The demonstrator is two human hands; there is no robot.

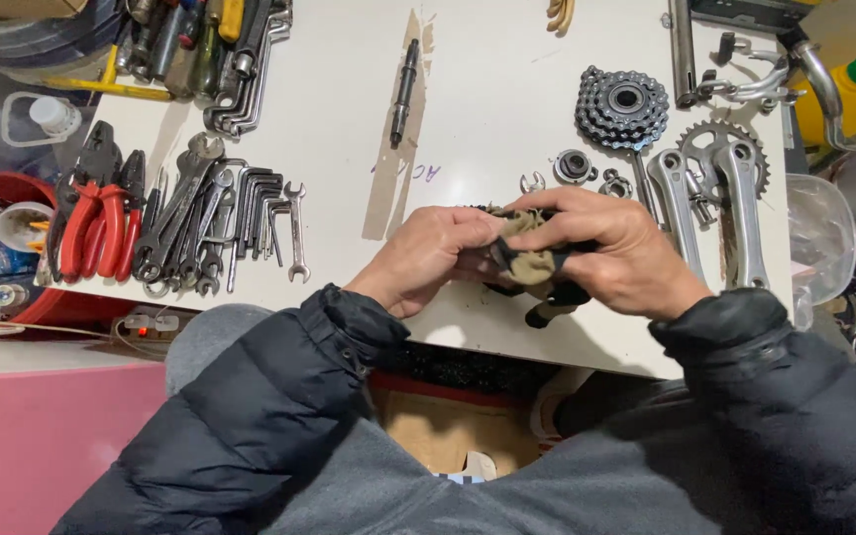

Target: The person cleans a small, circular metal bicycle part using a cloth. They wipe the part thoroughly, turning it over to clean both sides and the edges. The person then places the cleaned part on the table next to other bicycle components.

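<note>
Fingers (547, 213) and rag (532, 260) hide dark part (559, 297); identity unclear.

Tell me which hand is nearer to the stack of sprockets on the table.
Right. The right hand sits just below the sprocket stack, gripping the tan rag. The left hand holds the rag's other side, farther left of the stack.

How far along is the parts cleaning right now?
Done: can't tell; no part looks clearly finished. In hand: left hand and right hand together hold a tan rag around a dark part. Left: sprocket cluster and crank arms lie untouched on the table.
</note>
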